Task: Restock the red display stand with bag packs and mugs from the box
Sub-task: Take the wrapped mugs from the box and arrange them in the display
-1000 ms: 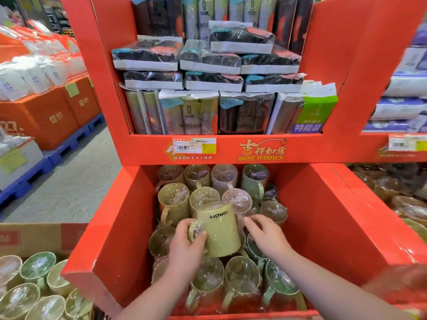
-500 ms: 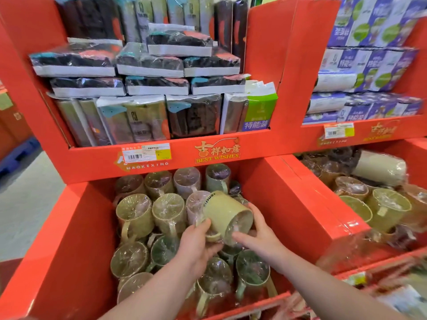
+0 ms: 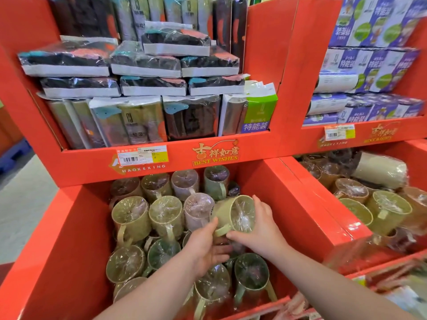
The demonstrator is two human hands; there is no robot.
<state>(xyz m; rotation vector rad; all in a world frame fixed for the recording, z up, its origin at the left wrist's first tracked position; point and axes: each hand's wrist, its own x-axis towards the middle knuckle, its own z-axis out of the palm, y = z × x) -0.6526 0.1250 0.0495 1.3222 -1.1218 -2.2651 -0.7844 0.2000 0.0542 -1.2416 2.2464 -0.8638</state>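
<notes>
Both hands were clamped on one plastic-wrapped yellow mug (image 3: 231,212): left hand (image 3: 205,248) under it by the handle, right hand (image 3: 263,229) cupping the rim. It was tipped sideways just over the other mugs (image 3: 165,215) in the red stand (image 3: 69,227)'s lower bin, with bag packs (image 3: 145,63) stacked on the shelf above.

At frame centre I see crinkled, glossy clear film over the pale yellow-green mug (image 3: 231,211). The red cardboard display stand (image 3: 261,65) looks smooth and matt. Upper left, the dark bag packs (image 3: 67,58) gleam in plastic wrap.
</notes>
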